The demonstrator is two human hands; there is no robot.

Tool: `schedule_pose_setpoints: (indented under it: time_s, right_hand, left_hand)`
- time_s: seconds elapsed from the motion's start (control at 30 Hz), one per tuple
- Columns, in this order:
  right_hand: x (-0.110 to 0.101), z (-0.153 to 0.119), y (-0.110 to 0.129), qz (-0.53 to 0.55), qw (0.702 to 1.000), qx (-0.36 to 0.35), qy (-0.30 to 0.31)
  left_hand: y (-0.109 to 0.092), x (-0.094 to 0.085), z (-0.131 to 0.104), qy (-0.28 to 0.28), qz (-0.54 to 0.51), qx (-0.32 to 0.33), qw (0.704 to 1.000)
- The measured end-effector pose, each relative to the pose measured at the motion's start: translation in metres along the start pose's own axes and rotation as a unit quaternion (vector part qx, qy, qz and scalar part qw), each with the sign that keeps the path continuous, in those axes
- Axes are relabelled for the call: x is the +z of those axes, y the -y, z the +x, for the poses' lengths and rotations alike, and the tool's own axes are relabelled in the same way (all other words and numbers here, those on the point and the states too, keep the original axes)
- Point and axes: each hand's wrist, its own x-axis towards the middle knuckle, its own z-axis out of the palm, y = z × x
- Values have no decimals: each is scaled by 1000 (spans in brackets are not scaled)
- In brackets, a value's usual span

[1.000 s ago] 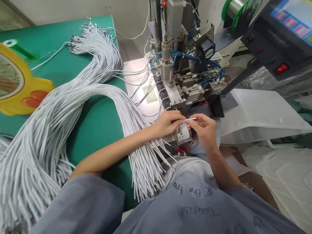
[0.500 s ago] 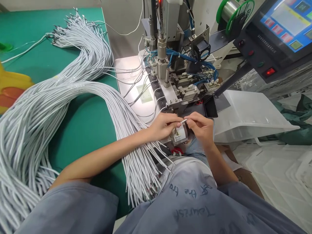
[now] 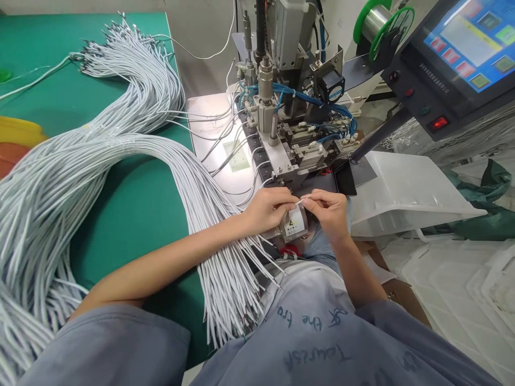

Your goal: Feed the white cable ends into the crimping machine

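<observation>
My left hand (image 3: 270, 210) pinches a white cable (image 3: 299, 202) near its end, in front of the machine (image 3: 277, 155). Close beside it on the right, my right hand (image 3: 328, 210) has its fingertips closed on the tip of the same cable; the thin wires there are too small to make out well. Just below my fingers is a clear cylindrical part with a white label (image 3: 294, 222). A thick bundle of white cables (image 3: 201, 198) passes under my left forearm, its loose ends hanging near my lap.
The green table (image 3: 137, 214) carries the cable bundles and a yellow and orange object (image 3: 18, 136) at left. A touchscreen (image 3: 470, 43), a solder wire spool (image 3: 376, 24) and a white plastic bin (image 3: 414, 187) stand at right.
The view has shifted slightly. My right hand's fingertips have come closer to my left hand along the cable, and less of the cable end shows between them.
</observation>
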Motion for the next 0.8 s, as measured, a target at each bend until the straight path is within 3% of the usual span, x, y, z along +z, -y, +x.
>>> schedule_pose_setpoints:
  time_s: [0.17,0.37,0.5,0.6,0.7,0.8]
  right_hand:
    - [12,-8,-4,21,998,-1,-60]
    - [-6,4,7,-77,996,-6,53]
    - [5,1,2,-34,999,-9,-4]
    - [16,-5,-2,-21,998,-11,-55]
    - [15,-6,0,-109,988,-80,-72]
    - [6,1,3,-182,975,-127,-14]
  left_hand:
    - [2,2,-1,-13,-22,9,1000]
    - [7,1,-1,-38,97,62,993]
    - [2,-1,1,-38,80,25,996]
    - [0,-1,0,-34,75,33,996]
    - [2,0,-2,-50,171,65,982]
    - [6,2,-4,-49,290,78,953]
